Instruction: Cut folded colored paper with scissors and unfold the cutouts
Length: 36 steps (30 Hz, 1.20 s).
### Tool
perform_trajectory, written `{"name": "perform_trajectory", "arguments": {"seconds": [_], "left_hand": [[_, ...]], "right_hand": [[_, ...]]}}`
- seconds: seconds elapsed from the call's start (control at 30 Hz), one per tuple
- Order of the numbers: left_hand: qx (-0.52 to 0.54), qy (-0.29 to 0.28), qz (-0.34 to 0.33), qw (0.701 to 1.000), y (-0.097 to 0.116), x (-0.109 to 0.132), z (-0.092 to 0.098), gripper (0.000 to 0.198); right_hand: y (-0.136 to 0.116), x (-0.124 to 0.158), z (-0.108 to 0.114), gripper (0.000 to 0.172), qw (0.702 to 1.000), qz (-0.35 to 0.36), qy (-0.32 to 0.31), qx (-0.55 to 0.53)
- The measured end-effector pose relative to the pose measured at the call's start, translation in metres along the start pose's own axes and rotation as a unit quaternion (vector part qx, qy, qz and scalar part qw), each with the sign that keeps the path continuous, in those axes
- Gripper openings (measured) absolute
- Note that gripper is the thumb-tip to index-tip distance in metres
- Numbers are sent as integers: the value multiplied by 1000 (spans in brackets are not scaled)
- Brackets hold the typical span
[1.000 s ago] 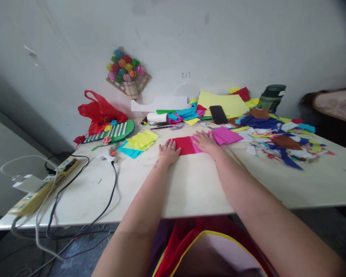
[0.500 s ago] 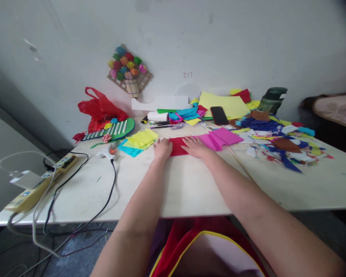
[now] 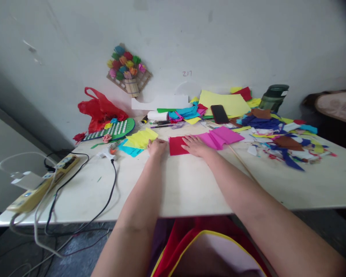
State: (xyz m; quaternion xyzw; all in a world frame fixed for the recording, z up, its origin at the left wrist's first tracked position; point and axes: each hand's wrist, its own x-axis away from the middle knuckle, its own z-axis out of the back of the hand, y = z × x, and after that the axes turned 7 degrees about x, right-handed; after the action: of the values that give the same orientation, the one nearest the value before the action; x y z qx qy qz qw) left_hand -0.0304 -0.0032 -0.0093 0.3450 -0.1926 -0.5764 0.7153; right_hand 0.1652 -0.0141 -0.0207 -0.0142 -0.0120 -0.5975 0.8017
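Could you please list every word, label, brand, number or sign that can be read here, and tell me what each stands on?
"217", handwritten on the wall; the first character could also be a Z.
Bottle: any print on its pale patch is too small to read.
Power strip: any markings are too small to read.

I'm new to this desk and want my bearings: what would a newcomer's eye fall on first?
Probably the colourful flowers on the wall, left of centre. Next, the red bag at the back left of the table and the scraps on its right. Near the middle, the right hand lies over red paper and pink paper.
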Motion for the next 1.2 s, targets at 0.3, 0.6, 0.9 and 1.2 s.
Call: {"name": "perform_trajectory", "arguments": {"seconds": [0.3, 0.6, 0.9, 1.2], "left_hand": [[-27, -36, 21, 999, 5, -6, 1, 17], [-35, 91, -70, 993, 13, 18, 0, 26], [-62, 27, -52, 996, 12, 15, -4, 27], [-55, -4, -27, 998, 12, 12, -2, 26]], "right_hand": [[4, -3, -4, 71, 1000, 8, 2, -7], [1, -1, -2, 70, 1000, 6, 3, -12], [1, -2, -4, 69, 1000, 5, 10, -19], [9, -2, 4, 69, 985, -23, 47, -163]]}}
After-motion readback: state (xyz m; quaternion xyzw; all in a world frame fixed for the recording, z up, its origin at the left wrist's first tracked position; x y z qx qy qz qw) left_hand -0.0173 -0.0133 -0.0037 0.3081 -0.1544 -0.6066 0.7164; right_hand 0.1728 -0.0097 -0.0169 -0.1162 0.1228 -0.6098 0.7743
